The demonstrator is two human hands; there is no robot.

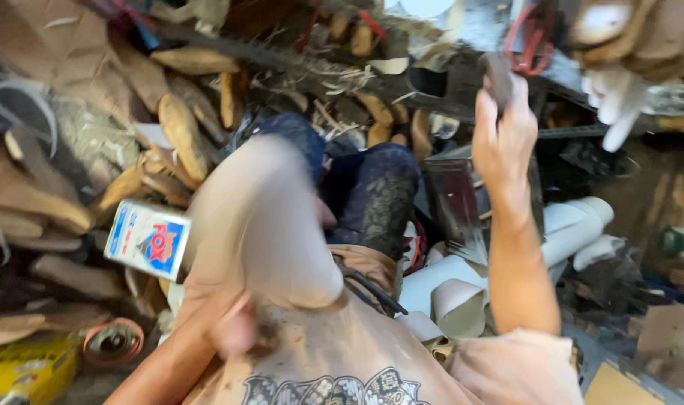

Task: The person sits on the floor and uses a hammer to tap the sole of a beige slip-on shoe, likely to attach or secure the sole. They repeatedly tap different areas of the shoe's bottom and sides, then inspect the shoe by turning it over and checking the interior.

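Head view looks down on a person seated in a crowded workshop, with their peach shirt filling the bottom of the picture. The right hand (501, 139) is raised high on the right side, its fingers (486, 112) wrapped together around a dark tool handle (498, 79); the top of the tool is blurred, so its kind cannot be told. The left hand (229, 326) sits low near the shirt and is smeared by motion. It appears to grip the lower end of a large pale, rounded piece (263, 225) that lies across the lap, but whether its fingers are closed on it or only resting against it cannot be told. This pale piece reaches from the left hand up toward the knees (372, 191), which are covered in dark, dusty cloth.

Just left of the pale piece stands a rectangular tin can (148, 238) with a white, blue and red label, tilted a little. Behind it and across the upper left lie many tan wooden shoe lasts (180, 127), heaped one over another. A round roll (113, 341) with a reddish rim lies at lower left, beside a yellow container (27, 371). To the right of the legs, below the raised forearm, lie several white rolled sheets (574, 229), and a dark glossy box (453, 199) stands between them and the knees.
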